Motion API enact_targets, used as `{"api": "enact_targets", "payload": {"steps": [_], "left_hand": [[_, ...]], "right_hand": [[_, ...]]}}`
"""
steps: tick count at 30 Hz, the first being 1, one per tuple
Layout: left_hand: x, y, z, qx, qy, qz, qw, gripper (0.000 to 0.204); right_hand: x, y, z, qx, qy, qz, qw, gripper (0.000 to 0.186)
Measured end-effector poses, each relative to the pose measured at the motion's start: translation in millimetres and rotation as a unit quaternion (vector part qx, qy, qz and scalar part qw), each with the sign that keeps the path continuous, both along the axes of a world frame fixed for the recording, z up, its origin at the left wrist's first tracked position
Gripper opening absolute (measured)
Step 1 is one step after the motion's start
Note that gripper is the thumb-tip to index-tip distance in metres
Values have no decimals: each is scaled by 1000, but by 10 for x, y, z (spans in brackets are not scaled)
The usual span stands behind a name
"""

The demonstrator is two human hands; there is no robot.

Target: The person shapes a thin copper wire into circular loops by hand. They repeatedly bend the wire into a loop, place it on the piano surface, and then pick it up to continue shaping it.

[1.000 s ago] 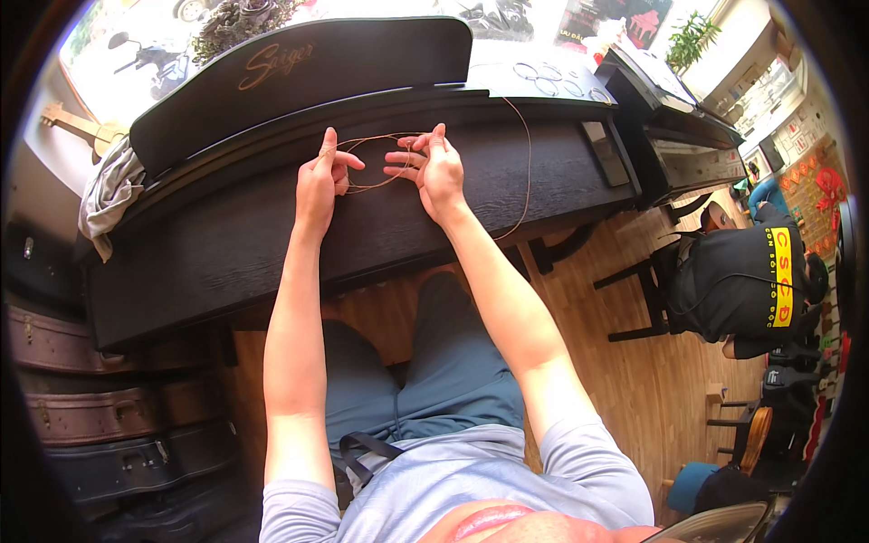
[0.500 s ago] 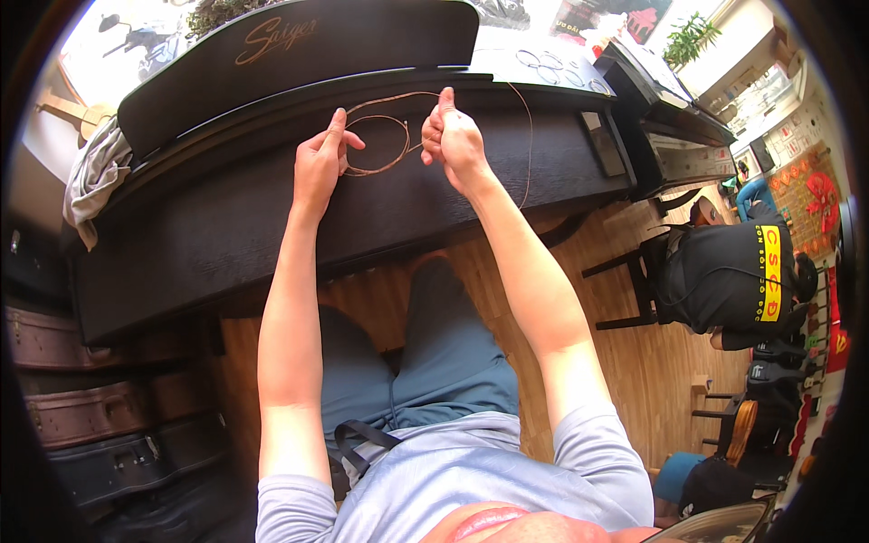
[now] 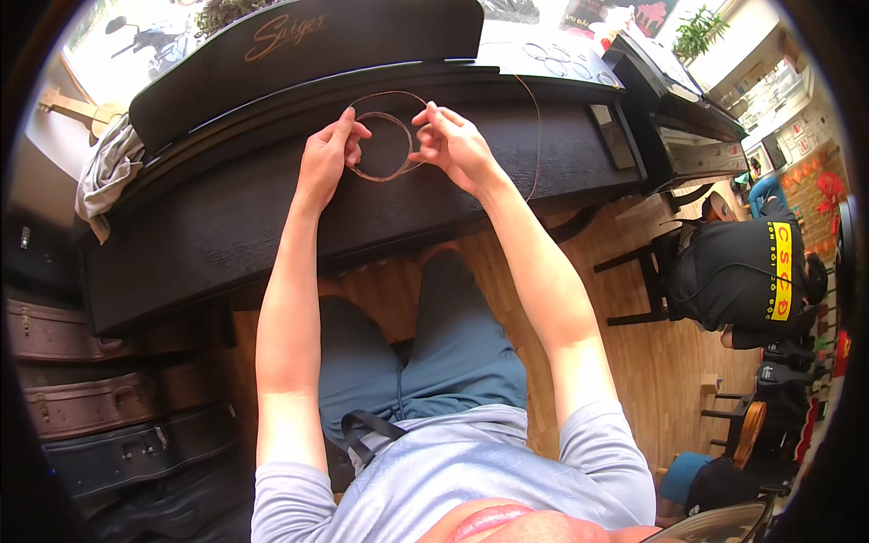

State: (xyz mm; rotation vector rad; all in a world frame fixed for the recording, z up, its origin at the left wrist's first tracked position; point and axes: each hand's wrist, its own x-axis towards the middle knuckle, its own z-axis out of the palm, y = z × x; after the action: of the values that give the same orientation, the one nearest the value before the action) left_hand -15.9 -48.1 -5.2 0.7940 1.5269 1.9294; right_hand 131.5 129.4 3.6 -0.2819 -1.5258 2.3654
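A thin copper-coloured string, looking like a guitar string (image 3: 380, 179), is wound into a round coil above the black piano (image 3: 208, 235). My left hand (image 3: 326, 158) pinches the coil's left side between thumb and fingers. On the other side, my right hand (image 3: 460, 149) has its thumb and forefinger together on a looser arc of the string, its other fingers curled beside the coil. A thin strand (image 3: 539, 127) curves over the piano to the right of my right hand; where it joins the coil I cannot tell.
Several coiled strings (image 3: 552, 59) lie on a white surface at the back right. A dark flat rectangle (image 3: 614, 136) rests at the piano's right end, a grey cloth (image 3: 109, 172) at its left. Instrument cases (image 3: 81, 403) stack at left. A person in black (image 3: 733, 271) sits at right.
The string's loops now lie closer together in a rounder coil. My right hand has come down and left, its fingers less tightly curled. The view has shifted slightly.
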Motion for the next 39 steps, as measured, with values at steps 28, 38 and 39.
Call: {"api": "enact_targets", "payload": {"steps": [28,38,39], "left_hand": [[1215,-7,1577,-115,271,-55,954,45],[1040,-26,2094,8,152,-107,983,33],[976,-83,2240,36,139,-107,984,33]], "right_hand": [[1373,-59,1579,141,32,-96,985,31],[2213,-27,2301,345,-14,-85,935,30],[2391,22,2361,397,-49,-94,912,30]]}}
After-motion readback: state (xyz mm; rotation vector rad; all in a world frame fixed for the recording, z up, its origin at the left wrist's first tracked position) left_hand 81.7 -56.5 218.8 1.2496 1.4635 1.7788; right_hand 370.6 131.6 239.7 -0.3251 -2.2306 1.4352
